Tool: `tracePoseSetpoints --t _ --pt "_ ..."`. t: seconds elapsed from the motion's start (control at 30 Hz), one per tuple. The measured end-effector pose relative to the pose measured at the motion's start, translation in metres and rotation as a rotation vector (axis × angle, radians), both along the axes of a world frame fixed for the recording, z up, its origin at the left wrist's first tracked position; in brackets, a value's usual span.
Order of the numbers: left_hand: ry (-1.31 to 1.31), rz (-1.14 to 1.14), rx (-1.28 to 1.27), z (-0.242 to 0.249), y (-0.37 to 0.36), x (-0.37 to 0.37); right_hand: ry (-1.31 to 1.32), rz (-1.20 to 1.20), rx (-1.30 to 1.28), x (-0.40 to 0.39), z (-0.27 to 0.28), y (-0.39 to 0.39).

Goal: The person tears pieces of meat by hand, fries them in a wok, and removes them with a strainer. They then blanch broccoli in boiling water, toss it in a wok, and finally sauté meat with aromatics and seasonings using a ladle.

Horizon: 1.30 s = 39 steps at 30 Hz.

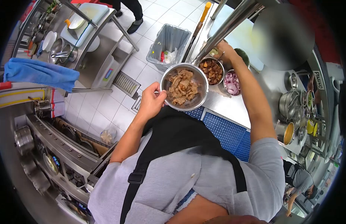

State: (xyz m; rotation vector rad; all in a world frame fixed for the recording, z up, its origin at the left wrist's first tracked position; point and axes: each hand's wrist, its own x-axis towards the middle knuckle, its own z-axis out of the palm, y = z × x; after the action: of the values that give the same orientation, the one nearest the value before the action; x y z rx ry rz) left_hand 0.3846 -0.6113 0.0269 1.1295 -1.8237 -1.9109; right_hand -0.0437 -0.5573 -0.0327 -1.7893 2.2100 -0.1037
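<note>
My left hand (152, 102) grips the rim of a metal bowl (205, 95), thumb on the edge. Brown strips of cooked meat (183, 87) lie in the bowl, which I hold in front of my apron, beside the steel counter. My right hand (222, 51) reaches over the counter to a container of pale pieces (214, 53); a metal post partly covers it and its fingers are not clear. Near that hand stand a bowl of browned chunks (211, 71), a bowl of sliced red onion (232, 83) and a green-looking bowl (242, 56), partly behind my forearm.
A lined grey bin (168, 44) stands on the tiles beyond the bowl. White cutting boards (238, 33) lie on the counter (232, 108), with metal pots (288, 102) to the right. A stove (64, 149) is at left. Other people are at the top and lower right.
</note>
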Motion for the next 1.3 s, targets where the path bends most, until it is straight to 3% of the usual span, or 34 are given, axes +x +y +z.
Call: tracePoseSetpoints --t 0.33,0.4,0.47,0.57,0.63,0.7,0.83,0.87,1.3 --pt "-0.032 -0.011 -0.157 0.004 -0.001 -0.001 -0.011 -0.126 -0.245 0.011 -0.027 -0.011" --pt "0.006 -0.010 -0.077 0.006 -0.001 -0.004 -0.033 -0.290 -0.055 0.027 0.005 -0.007" --pt "0.051 -0.021 -0.040 -0.003 -0.004 -0.006 0.031 -0.199 -0.084 0.027 0.002 -0.002" --pt "0.039 -0.030 -0.045 0.000 -0.006 -0.011 -0.097 -0.162 -0.209 0.013 -0.016 0.000" --pt "0.049 -0.040 -0.039 0.006 -0.006 -0.012 -0.123 -0.245 -0.176 0.010 -0.014 -0.002" --pt "0.057 -0.046 -0.036 0.008 -0.005 -0.013 -0.158 -0.180 -0.151 0.010 -0.011 -0.001" --pt "0.061 -0.069 -0.049 0.002 -0.005 -0.015 -0.254 -0.227 -0.163 0.002 -0.044 -0.003" --pt "0.057 -0.076 -0.056 0.003 -0.004 -0.015 -0.155 -0.192 -0.206 0.006 -0.034 -0.001" --pt "0.092 -0.108 -0.021 0.005 0.000 -0.019 -0.225 -0.119 -0.121 0.007 -0.020 -0.006"
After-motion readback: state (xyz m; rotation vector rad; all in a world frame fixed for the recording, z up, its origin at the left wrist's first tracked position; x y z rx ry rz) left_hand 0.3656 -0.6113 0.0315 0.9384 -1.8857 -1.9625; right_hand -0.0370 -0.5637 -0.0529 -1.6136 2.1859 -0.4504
